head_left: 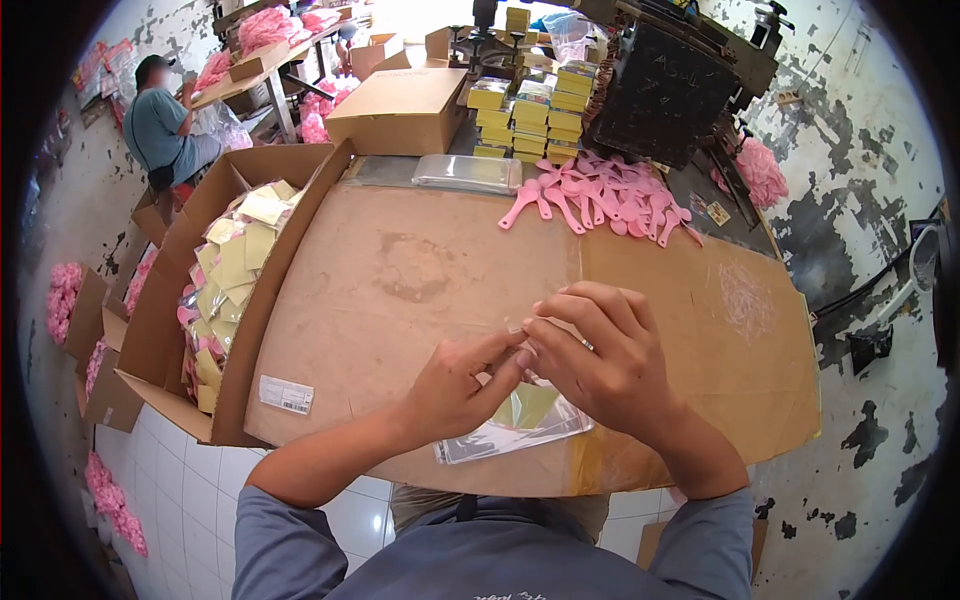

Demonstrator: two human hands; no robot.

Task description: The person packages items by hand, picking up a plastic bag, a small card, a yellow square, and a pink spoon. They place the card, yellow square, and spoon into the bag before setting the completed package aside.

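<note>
Head view: left hand and right hand met above the brown cardboard-covered bench, fingers bent and fingertips almost together. A clear glint showed there; whether either hand gripped anything could not be told. Yellow-green flat card lay directly below, at the stack of clear flat plastic bags on the near edge; inside or on top, unclear. Pink plastic spoons were heaped at the far side. Step in hand, judged: fine fingertip work at the bags. Next move probably called for a light, separating pinch.
</note>
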